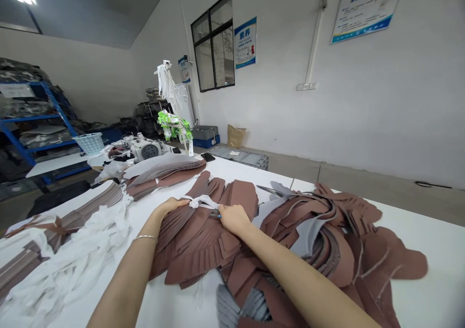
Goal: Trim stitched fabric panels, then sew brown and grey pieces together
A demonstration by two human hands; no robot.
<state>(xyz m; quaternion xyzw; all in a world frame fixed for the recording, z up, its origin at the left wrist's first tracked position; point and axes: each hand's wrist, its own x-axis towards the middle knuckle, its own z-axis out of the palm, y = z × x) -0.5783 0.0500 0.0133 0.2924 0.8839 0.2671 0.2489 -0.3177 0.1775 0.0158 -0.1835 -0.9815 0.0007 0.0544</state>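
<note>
A white cloth strip with a knot lies across a fanned bundle of brown fabric pieces on the white table. At the knot's left side, my left hand pinches the strip, a bracelet on its wrist. My right hand is closed at the strip's right end, and a small metal tool with a blue spot shows at its fingertips. Most of that tool is hidden. Right of my hands is a large heap of brown and grey pieces, with a pointed metal blade behind it.
White strips and stacked pieces cover the table's left side. Farther back are another stack, a sewing machine, a dark phone and a stand with white and green tags. Grey crates stand beyond the table.
</note>
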